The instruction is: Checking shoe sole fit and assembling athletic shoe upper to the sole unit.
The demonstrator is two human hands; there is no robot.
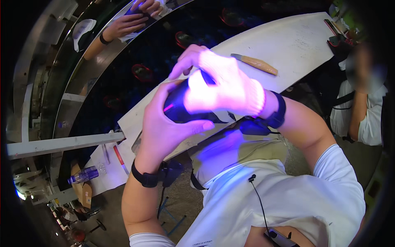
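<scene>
Under bright violet light, a black shoe-like piece (pixel 177 103) with a short red mark is held above the white tabletop. My left hand (pixel 164 123) is bare and wraps round its near left side, thumb along the lower edge. Over its top and right side lies my right hand (pixel 226 80), in a white knit glove with the fingertips bare. Those fingers bend over the far side of the piece. Glare washes out the glove, so whether anything small is under it cannot be told. Dark bands with small boxes circle both wrists.
A wooden-handled knife-like tool (pixel 257 64) lies on the white table (pixel 288 37). Dark red-rimmed pieces (pixel 185 40) sit beyond it. Another person's hand (pixel 123 26) is at far left; a person (pixel 362 111) is at right. A metal bar (pixel 61 145), red pen (pixel 120 158) and bottle (pixel 85 174) are left.
</scene>
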